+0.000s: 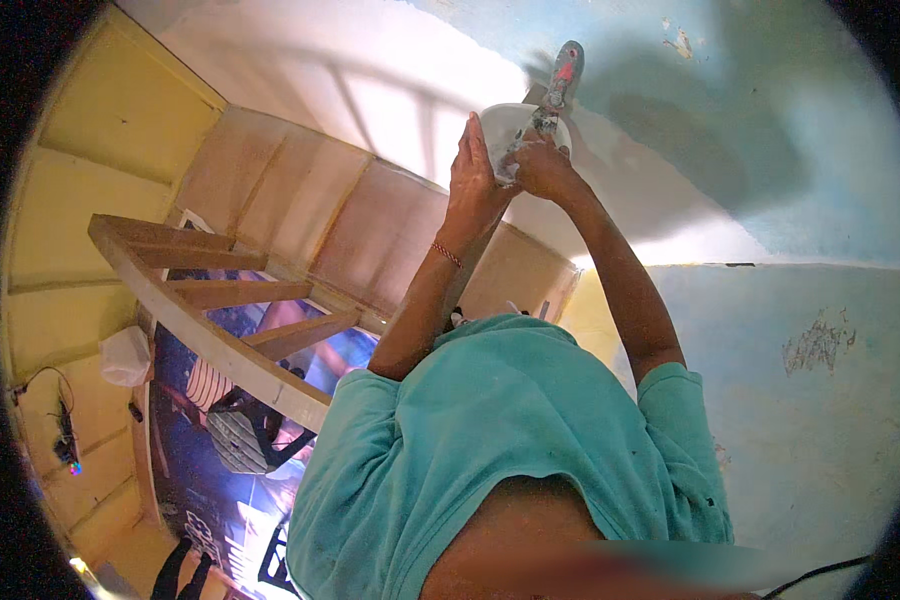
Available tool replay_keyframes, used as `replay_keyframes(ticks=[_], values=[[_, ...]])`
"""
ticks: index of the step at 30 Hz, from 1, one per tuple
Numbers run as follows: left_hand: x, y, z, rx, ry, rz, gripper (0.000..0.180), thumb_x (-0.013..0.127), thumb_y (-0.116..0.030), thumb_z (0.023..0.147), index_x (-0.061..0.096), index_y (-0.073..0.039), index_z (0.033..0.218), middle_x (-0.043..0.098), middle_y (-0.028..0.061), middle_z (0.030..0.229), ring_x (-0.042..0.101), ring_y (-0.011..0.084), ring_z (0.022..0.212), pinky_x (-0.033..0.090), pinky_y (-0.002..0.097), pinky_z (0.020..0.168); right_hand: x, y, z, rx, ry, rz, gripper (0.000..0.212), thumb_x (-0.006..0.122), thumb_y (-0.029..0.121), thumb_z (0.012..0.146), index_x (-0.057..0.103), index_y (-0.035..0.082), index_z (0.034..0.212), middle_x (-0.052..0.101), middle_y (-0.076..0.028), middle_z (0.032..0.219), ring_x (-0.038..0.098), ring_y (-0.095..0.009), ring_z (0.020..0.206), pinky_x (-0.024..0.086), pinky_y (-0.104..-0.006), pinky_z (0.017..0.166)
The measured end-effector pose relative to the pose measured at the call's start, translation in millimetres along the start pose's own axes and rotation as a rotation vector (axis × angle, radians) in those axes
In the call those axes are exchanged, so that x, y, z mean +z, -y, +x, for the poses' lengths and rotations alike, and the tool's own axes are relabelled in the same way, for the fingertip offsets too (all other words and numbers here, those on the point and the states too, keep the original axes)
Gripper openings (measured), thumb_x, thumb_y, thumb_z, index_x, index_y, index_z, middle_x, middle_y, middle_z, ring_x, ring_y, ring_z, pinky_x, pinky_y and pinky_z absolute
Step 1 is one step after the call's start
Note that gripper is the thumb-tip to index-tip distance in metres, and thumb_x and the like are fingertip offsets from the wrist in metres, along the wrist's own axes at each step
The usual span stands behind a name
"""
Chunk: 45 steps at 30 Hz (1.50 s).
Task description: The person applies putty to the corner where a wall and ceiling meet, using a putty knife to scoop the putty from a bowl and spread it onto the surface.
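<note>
A white bowl [500, 125] with whitish smears inside is held up in front of the wall. Against its left side lies my left hand [475, 190], fingers stretched along the outside, supporting it. A putty knife [566, 76] with a dark grey and red handle points up and away over the bowl's far rim. My right hand [547, 168] is closed around its blade end, inside the bowl's right part. White paste sticks to the right fingers and to the metal near the handle. The blade's tip is hidden by the hand.
A wooden ladder-like frame [210, 293] stands at my left. Ahead, the wall has a white patch [370, 75] beside light blue paint [620, 30]. Another blue wall [820, 400] with scribbles rises at right. A grey-seated chair [238, 440] is lower left, near a hanging cable [67, 430].
</note>
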<state>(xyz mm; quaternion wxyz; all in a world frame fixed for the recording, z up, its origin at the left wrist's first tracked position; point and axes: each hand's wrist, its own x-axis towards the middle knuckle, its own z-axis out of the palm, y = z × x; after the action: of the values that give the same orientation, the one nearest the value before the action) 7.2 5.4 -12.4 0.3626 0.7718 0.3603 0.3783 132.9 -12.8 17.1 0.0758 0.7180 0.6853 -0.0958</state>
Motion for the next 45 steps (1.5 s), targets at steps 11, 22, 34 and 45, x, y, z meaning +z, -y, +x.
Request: replay_keyframes(ticks=[11,22,34,45], values=[[3.2,3.4,-0.9,0.077,-0.050,0.063,0.111,0.078,-0.019,0.051,0.002,0.004,0.129,0.027,0.0276,0.125,0.034,0.0382,0.113,0.032,0.0405,0.092,-2.4,-2.9,12.1,-0.128,0.034,0.140,0.018,0.052,0.015,0.067,0.063,0.004,0.077,0.058,-0.020,0.083,0.055,-0.031,0.086,0.039,-0.0435,0.082],[-8.2,-23.9,-4.2,0.077,-0.036,-0.184,0.085,0.070,-0.020,0.063,0.018,0.002,0.125,0.037,0.0219,0.117,0.043,0.0339,0.104,0.040,0.0389,0.087,11.4,-27.9,4.1,-0.251,-0.360,0.586,0.025,0.040,-0.002,0.066,0.058,0.000,0.083,0.058,-0.019,0.083,0.055,-0.030,0.080,0.042,-0.0374,0.075],[17.8,-48.8,2.8,0.310,-0.073,0.079,0.070,0.067,-0.018,0.069,0.028,0.001,0.124,0.034,0.0204,0.121,0.037,0.0313,0.111,0.034,0.0388,0.092,14.0,-113.8,-148.9,0.473,-0.975,1.673,0.024,0.051,0.003,0.070,0.056,0.003,0.093,0.051,0.000,0.080,0.049,-0.013,0.071,0.043,-0.0271,0.060],[195.0,-139.4,-28.3,0.059,0.675,-0.652,0.042,0.057,-0.011,0.078,0.041,-0.002,0.116,0.046,0.0108,0.111,0.045,0.0203,0.103,0.038,0.0347,0.087,65.9,-206.9,-244.2,0.680,-1.537,2.201,0.048,0.049,0.004,0.068,0.042,0.010,0.115,0.043,0.002,0.076,0.041,-0.009,0.064,0.036,-0.0291,0.061]])
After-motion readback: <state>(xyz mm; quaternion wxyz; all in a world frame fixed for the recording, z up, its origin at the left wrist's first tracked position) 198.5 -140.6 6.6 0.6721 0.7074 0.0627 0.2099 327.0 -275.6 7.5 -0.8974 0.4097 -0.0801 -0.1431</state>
